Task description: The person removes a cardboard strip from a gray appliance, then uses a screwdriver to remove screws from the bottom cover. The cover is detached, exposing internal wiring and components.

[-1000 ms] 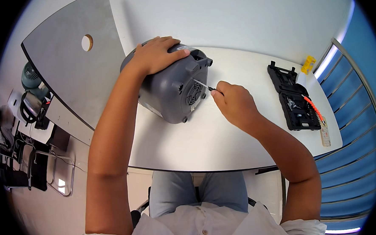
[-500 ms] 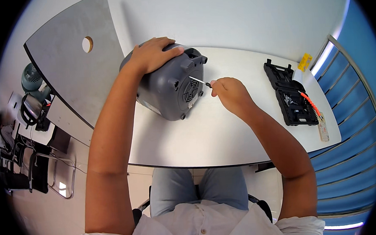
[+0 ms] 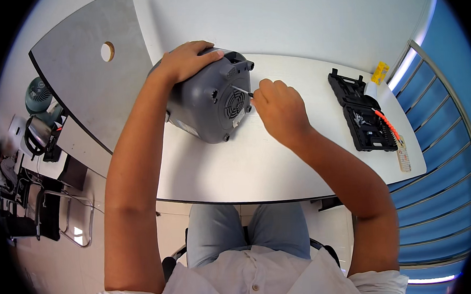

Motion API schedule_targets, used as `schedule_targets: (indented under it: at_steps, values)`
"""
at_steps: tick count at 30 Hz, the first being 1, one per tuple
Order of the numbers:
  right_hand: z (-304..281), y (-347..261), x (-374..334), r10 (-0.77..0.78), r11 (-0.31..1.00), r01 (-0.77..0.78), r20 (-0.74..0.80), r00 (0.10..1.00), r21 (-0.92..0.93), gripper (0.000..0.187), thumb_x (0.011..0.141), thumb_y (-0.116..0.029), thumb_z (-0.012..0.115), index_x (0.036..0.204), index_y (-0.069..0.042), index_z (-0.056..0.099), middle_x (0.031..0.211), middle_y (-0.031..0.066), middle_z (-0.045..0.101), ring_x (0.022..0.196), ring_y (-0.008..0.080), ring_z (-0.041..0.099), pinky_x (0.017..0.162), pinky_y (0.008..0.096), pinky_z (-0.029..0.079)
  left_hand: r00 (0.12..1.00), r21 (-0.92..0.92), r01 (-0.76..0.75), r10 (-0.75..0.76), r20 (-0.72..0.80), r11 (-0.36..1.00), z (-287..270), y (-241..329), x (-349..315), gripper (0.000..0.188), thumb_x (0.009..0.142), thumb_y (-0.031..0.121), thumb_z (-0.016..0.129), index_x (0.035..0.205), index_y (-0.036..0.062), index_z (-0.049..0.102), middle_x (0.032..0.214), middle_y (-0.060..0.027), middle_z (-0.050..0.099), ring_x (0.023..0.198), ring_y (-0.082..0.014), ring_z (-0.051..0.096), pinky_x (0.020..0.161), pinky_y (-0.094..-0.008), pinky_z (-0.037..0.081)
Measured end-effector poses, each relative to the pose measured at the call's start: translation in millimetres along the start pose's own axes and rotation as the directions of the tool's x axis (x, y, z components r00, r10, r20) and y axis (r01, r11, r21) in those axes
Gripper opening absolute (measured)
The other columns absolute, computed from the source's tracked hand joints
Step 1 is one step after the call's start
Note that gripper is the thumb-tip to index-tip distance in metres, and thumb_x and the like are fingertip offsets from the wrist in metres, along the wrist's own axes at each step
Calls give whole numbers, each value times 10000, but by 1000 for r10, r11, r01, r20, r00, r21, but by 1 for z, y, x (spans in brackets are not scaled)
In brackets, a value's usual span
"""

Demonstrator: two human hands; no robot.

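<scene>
A dark grey appliance (image 3: pixel 199 109) lies on its side on the white table, its underside facing right with a round vent grille (image 3: pixel 234 104) and small feet. My left hand (image 3: pixel 189 62) rests over its top with fingers stretched out, holding it steady against the table. My right hand (image 3: pixel 282 108) is closed round the handle of a screwdriver (image 3: pixel 241 90); most of the handle is hidden in the fist. The thin metal shaft points left, its tip at the underside just above the grille.
At the right of the table (image 3: pixel 290 171) lies an unfolded black tool case (image 3: pixel 370 126) with an orange flexible shaft (image 3: pixel 386 122). Near it are a yellow box (image 3: pixel 380 73) and a pale remote (image 3: pixel 404 158). A grey panel (image 3: pixel 82 59) stands left; a metal railing (image 3: pixel 448 90) runs along the right.
My right hand has shifted its grip, with the knuckles now raised and the fingers wrapped further over the screwdriver's handle. The left hand stays on the appliance. The whole view has shifted slightly.
</scene>
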State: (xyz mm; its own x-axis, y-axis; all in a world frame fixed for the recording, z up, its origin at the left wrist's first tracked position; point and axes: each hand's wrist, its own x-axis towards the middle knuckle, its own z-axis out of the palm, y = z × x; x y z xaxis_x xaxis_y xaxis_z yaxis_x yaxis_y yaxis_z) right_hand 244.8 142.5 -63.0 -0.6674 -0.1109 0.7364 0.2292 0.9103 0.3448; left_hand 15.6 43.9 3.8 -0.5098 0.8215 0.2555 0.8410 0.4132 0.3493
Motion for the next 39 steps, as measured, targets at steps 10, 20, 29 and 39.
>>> schedule_targets:
  at_steps: [10,20,29,39]
  values:
    - [-10,27,18,173,276,-800,791,587,533,208,878,-211,581,764,-47,525,558,9,430,463,104,374,442,261,285,1000,19,19,-19,-18,1000,-2,6,-5,788,779,711,429,1343,167,513,1407,-80,468,1323,-257,394,1074,-519,225]
    - [-9,21,8,194,608,-573,597,779,550,127,861,-179,574,826,-61,544,578,1,503,444,109,418,391,285,285,998,11,-17,18,-65,1000,2,6,-11,795,774,716,426,1333,159,521,1382,-90,491,1308,-255,414,1069,-493,243]
    - [-8,14,11,148,955,-210,277,949,207,148,806,-168,600,731,-73,514,607,78,577,532,219,544,452,345,413,1000,-19,6,-7,-29,1000,-3,5,-8,800,772,714,431,1326,145,528,1349,-102,522,1262,-275,467,1057,-448,282]
    - [-22,28,23,233,401,-784,775,587,474,233,874,-213,544,725,-35,519,579,97,518,485,207,475,488,349,392,999,-9,19,-20,-43,1000,-4,10,-14,740,796,658,470,1323,142,530,1367,-83,510,1274,-265,457,1066,-406,300]
